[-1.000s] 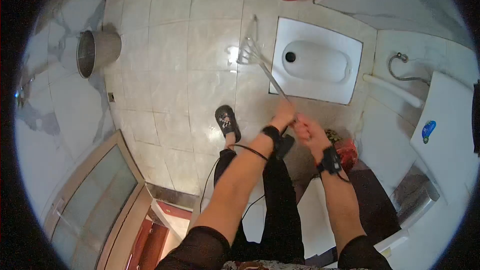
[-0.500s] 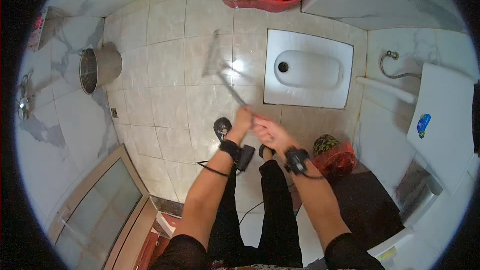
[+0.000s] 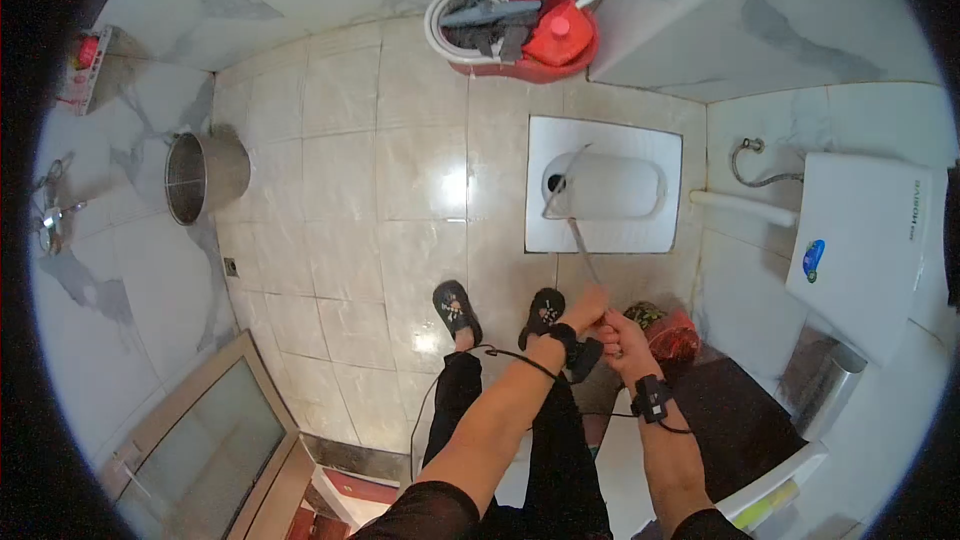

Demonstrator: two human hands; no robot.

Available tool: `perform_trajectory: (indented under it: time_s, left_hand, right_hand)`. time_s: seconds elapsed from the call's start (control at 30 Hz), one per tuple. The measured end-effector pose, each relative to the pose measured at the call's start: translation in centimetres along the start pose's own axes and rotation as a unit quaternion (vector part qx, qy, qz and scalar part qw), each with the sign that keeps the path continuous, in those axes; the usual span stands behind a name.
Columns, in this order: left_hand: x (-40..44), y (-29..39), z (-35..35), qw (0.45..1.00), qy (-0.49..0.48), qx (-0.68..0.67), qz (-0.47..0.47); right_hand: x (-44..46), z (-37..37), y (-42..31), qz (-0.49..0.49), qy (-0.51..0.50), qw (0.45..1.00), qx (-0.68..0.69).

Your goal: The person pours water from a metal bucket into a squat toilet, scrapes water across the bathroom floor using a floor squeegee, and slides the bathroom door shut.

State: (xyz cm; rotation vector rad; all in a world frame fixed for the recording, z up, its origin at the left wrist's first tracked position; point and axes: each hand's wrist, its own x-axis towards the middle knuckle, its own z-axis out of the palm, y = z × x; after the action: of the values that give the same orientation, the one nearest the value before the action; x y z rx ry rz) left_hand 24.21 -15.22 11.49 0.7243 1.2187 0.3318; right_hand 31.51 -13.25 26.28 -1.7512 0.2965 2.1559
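Both my hands are closed around the handle of a floor squeegee (image 3: 583, 243), one close to the other. My left hand (image 3: 585, 309) grips it farther forward, and my right hand (image 3: 624, 340) is just behind and to the right. The squeegee's thin head, blurred by motion, is over the white squat toilet (image 3: 600, 240), crossing its drain-hole end. Whether the head touches the toilet I cannot tell. A black band with a small device and a cable is on each wrist.
A red mop bucket (image 3: 500, 71) with mop and handles stands by the far wall. A metal bin (image 3: 215, 180) is at the left. A white cistern (image 3: 850, 240) hangs at the right; a red plastic bag (image 3: 676, 338) sits near my right hand. My shoes (image 3: 458, 310) stand on tile.
Both hands and the squeegee have swung right, its head passing from the floor tiles to over the squat toilet. The view has tilted up, showing more of the mop bucket.
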Motion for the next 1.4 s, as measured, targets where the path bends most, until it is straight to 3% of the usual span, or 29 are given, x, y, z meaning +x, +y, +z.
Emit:
perform_trajectory:
  time_s: [0.07,0.1,0.13,0.17,0.2,0.23,0.3,0.33,0.4,0.47,0.5,0.53,0.57,0.6,0.63,0.67,0.77,0.83,0.9,1.03,1.07,1.1,1.2,1.27,1.3,1.4]
  left_hand:
    - [-1.5,-0.8,-3.4,0.963,0.071,0.175,0.193]
    - [-4.5,2.0,-6.0,0.996,0.047,-0.074,0.025]
    - [-4.7,1.6,-8.5,0.995,0.076,-0.07,-0.018]
    - [-4.7,0.6,-10.8,0.991,0.104,-0.065,-0.061]
    - [-5.0,-0.8,-13.4,0.988,0.13,-0.078,-0.003]
    - [-5.2,-1.4,-15.9,0.983,0.151,-0.09,0.057]
    - [-5.2,-0.4,-19.5,0.971,0.201,-0.123,-0.052]
    - [-4.5,-0.2,-20.7,0.971,0.202,-0.116,-0.058]
    - [-3.0,-0.4,-22.5,0.97,0.208,-0.104,-0.077]
    - [-0.8,-1.2,-21.9,0.976,0.2,-0.082,-0.026]
    - [0.6,-1.2,-21.4,0.978,0.196,-0.07,0.001]
    - [1.8,0.1,-20.6,0.979,0.123,0.162,0.003]
    - [2.8,1.4,-19.3,0.923,0.041,0.383,0.01]
    - [4.4,0.0,-16.9,0.963,0.1,0.249,0.003]
    - [5.6,-1.6,-14.9,0.981,0.16,0.111,-0.002]
    - [5.0,-0.8,-13.8,0.982,0.152,0.11,-0.017]
    - [1.4,4.0,-12.7,0.989,0.11,0.084,-0.057]
    - [-0.5,5.2,-13.7,0.994,0.055,0.033,-0.083]
    - [-1.6,3.1,-15.6,0.981,0.161,0.041,-0.099]
    - [-4.2,4.1,-25.3,0.933,0.32,0.154,-0.056]
    - [-3.8,5.6,-28.6,0.945,0.312,0.053,-0.079]
    - [-3.4,7.5,-31.3,0.93,0.358,0.082,-0.029]
    - [3.4,4.7,-42.9,0.929,0.349,0.113,-0.056]
    - [5.0,8.3,-44.4,0.943,0.314,0.097,-0.04]
    - [6.7,6.8,-46.0,0.957,0.26,0.125,-0.011]
    - [9.4,1.1,-43.0,0.937,0.226,0.258,0.064]
  right_hand:
    - [0.7,2.1,0.4,0.007,-0.051,0.999,0.001]
    - [1.5,4.0,0.8,0.017,-0.089,0.996,0.014]
    - [2.2,6.0,1.5,0.031,-0.127,0.991,0.029]
    - [2.8,8.1,2.2,0.0,-0.169,0.985,-0.039]
    - [3.7,10.2,2.5,-0.035,-0.21,0.971,-0.107]
    - [5.6,11.9,3.0,0.017,-0.208,0.977,-0.041]
    - [8.4,14.5,3.3,0.099,-0.229,0.968,0.032]
    - [9.5,15.5,2.8,0.127,-0.253,0.958,0.037]
    - [10.7,16.4,1.6,0.097,-0.242,0.965,0.001]
    - [12.9,14.5,0.5,0.073,-0.313,0.947,0.0]
    - [13.8,13.4,-0.7,0.115,-0.289,0.949,0.06]
    - [14.0,11.7,-1.1,0.158,-0.257,0.945,0.129]
    - [13.1,10.4,-1.5,0.094,-0.27,0.956,0.067]
    - [12.0,9.1,-2.0,0.028,-0.274,0.961,0.005]
    - [10.8,8.4,-2.5,0.064,-0.224,0.97,0.066]
    - [9.8,7.8,-2.7,0.099,-0.171,0.972,0.127]
    - [7.5,7.3,-1.9,0.069,-0.117,0.981,0.139]
    - [5.9,8.6,-1.5,0.088,-0.138,0.975,0.154]
    - [5.0,11.3,-1.7,0.111,-0.159,0.968,0.159]
    - [8.7,19.1,-2.0,0.071,-0.278,0.955,0.079]
    - [10.4,21.8,-2.6,0.047,-0.308,0.948,0.06]
    - [12.8,24.2,-2.8,0.05,-0.345,0.934,0.078]
    - [21.1,30.9,-4.7,0.095,-0.384,0.905,0.156]
    - [24.3,33.5,-6.2,0.122,-0.379,0.898,0.19]
    - [24.6,33.9,-6.6,0.137,-0.312,0.92,0.195]
    - [24.4,28.3,-5.1,-0.161,-0.392,0.906,-0.003]
